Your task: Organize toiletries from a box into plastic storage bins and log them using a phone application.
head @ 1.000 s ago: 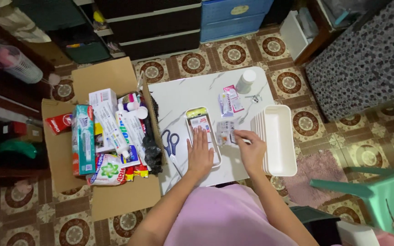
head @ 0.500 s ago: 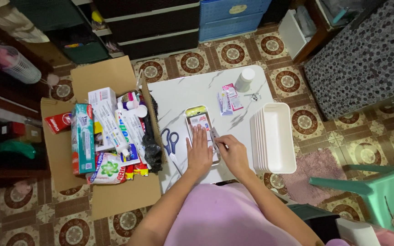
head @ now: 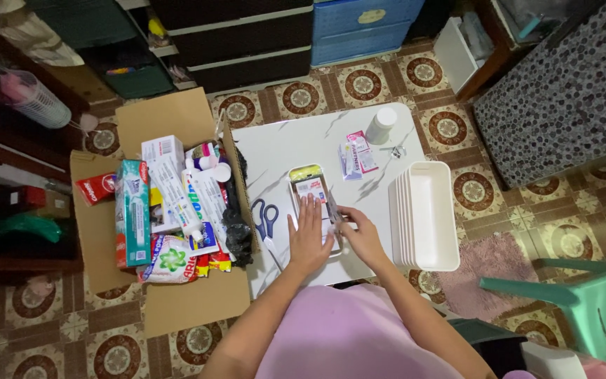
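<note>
On the white marble-patterned table (head: 296,144), a narrow white tray (head: 315,203) with rounded corners holds small sachets, a yellow one at its 12 o'clock end. Left hand (head: 308,235) lies flat and open over the tray's near half, fingers spread. Right hand (head: 360,235) pinches a thin, flat packet (head: 332,205) edge-up at the tray's 3 o'clock rim; it is probably foil, though too small to tell. Blue-handled scissors (head: 266,219) lie at 9 o'clock of the tray. Smooth stacked white bins (head: 429,214) sit at 3 o'clock. Pink sachets (head: 356,156) and a white bottle (head: 381,125) lie toward 1 o'clock. A cardboard box (head: 170,217) of cartons stands on the floor at 9 o'clock.
</note>
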